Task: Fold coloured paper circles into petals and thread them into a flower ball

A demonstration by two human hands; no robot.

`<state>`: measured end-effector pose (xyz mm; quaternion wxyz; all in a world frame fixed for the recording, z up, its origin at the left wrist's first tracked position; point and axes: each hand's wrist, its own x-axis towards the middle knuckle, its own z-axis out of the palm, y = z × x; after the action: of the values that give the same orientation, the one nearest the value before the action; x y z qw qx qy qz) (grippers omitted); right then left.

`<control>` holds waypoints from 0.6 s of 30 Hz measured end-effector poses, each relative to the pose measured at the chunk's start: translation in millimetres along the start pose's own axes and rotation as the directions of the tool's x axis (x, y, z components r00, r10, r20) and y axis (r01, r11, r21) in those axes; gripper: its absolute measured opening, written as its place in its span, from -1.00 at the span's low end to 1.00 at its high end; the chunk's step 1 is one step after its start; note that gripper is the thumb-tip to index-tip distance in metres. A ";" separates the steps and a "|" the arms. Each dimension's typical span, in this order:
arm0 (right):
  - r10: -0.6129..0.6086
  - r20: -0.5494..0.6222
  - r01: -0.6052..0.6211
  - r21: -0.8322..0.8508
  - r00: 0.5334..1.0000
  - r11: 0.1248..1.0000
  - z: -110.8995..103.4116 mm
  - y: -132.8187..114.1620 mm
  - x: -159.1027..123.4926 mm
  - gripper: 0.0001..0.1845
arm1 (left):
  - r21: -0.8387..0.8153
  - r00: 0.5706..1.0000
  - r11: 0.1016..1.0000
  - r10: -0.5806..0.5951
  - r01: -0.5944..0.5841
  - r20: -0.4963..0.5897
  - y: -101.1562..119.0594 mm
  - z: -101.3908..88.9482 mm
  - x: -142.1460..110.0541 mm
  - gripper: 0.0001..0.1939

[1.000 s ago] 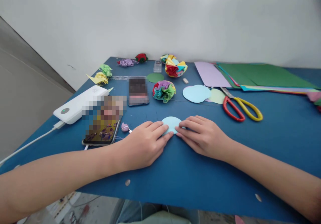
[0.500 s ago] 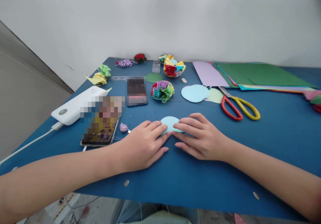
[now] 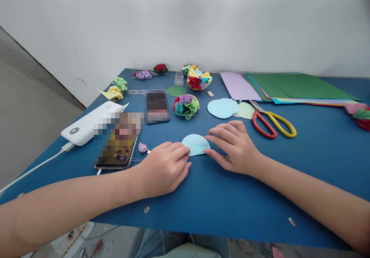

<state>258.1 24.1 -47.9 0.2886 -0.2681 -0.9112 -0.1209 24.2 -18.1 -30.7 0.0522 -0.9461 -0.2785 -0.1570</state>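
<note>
In the head view, the light-blue paper (image 3: 196, 144) lies on the worktop (image 3: 216, 204), at three o'clock from the left hand (image 3: 164, 167) and about nine from the right hand (image 3: 238, 150). The left fingers bunch together on its near-left edge; whether they pinch it, I cannot tell. The right fingers stand apart from their thumb, which touches the near-right edge. Neither hand is clearly nearer. The long axis runs nine to three, domed edge toward twelve.

Two phone screens (image 3: 157, 106) are blurred by pixelation.

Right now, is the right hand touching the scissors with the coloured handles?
Apart: the head view shows blue table between the right hand and the red handle of the scissors.
</note>
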 end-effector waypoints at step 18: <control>-0.099 0.037 0.079 0.374 0.994 0.924 1.4 -2.7 0.7 -0.78 | -0.028 0.990 1.000 0.014 -0.011 0.139 -4.9 -14.5 -1.9 -0.51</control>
<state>255.4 22.7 -48.7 0.3033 -0.1701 -0.9363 0.0485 16.2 -17.6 -17.6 0.0208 -0.9570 -0.2734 -0.0941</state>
